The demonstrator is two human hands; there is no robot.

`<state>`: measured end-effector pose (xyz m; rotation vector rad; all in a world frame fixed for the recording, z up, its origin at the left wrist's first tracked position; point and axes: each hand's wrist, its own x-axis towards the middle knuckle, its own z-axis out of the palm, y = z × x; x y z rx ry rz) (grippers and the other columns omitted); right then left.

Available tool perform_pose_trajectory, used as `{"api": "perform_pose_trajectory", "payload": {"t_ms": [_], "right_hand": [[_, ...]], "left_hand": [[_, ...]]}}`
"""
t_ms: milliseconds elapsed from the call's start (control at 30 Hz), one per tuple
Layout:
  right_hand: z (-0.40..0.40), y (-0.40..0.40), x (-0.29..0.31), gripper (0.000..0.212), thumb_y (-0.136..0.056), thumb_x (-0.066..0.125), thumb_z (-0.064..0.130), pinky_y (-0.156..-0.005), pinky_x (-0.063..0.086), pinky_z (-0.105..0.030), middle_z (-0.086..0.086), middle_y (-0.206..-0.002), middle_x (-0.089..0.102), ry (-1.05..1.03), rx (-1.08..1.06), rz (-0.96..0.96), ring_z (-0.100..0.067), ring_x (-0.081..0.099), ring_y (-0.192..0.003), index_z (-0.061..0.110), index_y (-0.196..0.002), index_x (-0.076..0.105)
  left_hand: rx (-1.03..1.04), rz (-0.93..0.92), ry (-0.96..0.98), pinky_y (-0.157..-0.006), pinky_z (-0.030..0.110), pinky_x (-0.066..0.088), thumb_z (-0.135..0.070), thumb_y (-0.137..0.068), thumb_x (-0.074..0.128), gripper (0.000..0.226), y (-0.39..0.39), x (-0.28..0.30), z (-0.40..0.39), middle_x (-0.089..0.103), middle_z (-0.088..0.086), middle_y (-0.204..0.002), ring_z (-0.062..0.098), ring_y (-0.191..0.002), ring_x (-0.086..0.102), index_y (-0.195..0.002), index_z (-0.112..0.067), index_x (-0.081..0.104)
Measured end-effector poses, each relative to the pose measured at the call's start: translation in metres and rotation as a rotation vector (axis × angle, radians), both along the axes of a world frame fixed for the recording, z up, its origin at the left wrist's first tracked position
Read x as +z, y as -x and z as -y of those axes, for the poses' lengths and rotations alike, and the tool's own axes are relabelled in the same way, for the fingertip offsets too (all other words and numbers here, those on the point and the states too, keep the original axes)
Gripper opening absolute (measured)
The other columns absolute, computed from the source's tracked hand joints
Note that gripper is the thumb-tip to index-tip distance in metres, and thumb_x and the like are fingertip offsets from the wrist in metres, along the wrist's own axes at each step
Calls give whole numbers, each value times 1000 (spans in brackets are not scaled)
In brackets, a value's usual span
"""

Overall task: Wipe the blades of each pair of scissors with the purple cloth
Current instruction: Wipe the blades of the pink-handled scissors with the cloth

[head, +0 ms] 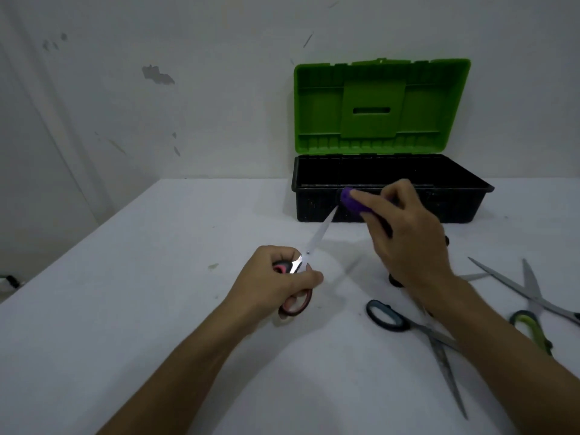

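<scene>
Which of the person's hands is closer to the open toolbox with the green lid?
Right. The right hand, gripping the purple cloth, is raised just in front of the black plastic toolbox; the left hand, gripping the red-handled scissors, sits farther back.

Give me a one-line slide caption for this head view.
Left hand grips red-handled scissors while right hand wipes the blade tip with purple cloth.

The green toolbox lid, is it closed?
No. The green lid stands raised against the wall, leaving the black toolbox open at the back of the white table.
</scene>
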<state>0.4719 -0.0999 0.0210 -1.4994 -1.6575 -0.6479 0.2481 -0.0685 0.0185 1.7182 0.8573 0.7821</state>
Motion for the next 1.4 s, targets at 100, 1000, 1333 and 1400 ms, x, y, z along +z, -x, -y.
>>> {"api": "perform_pose_trajectory", "payload": {"t_ms": [100, 1000, 1333, 1400], "right_hand": [[10, 18, -7, 38, -95, 53, 31, -53, 49, -26, -3, -103, 47, 41, 203, 116, -10, 45, -73, 28, -133, 54], [-17, 12, 24, 38, -90, 60, 19, -54, 44, -17, -5, -95, 52, 15, 187, 148, -16, 50, -64, 21, -127, 63], [-81, -85, 71, 35, -90, 62, 21, -58, 51, -34, 0, -102, 47, 167, -193, -93, -25, 57, -71, 29, -125, 61], [-78, -110, 80, 37, -92, 63, 26, -64, 47, -33, 6, -99, 44, 185, -241, -151, -20, 55, -74, 33, -128, 60]], "left_hand": [[60, 4, -25, -51, 27, 35, -17, -76, 79, 29, -1, -1, -3, 49, 9, -51, 17, -42, 42, -58, -11, 57], [-5, -22, 134, -33, 18, 28, -13, -80, 76, 30, -22, 59, -38, 49, 3, -45, 11, -33, 41, -56, -11, 56], [-138, -22, 164, -32, 17, 26, -20, -78, 78, 36, -92, 78, -95, 48, 4, -44, 12, -34, 39, -56, -12, 51], [-61, -162, 3, -34, 20, 34, -28, -77, 81, 32, -105, 82, -120, 57, 4, -49, 14, -38, 49, -64, -12, 57]]}}
